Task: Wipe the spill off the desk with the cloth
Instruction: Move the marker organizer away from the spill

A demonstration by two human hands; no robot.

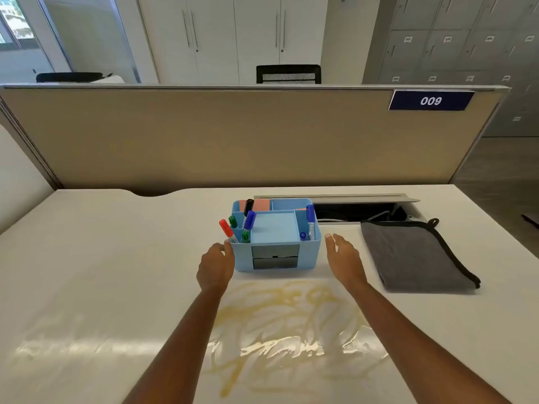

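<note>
A yellowish, smeared spill spreads over the white desk between my forearms, from just below the organizer toward the near edge. A folded grey cloth with black trim lies flat at the right, untouched. A light-blue desk organizer holding several markers stands behind the spill. My left hand rests against the organizer's left side, thumb at its top corner. My right hand hovers a little right of the organizer with fingers apart, holding nothing, left of the cloth.
An open cable hatch with a raised grey lid sits behind the organizer and cloth. A beige partition labelled 009 bounds the desk's far side. Cabinets, lockers and a black chair stand beyond it.
</note>
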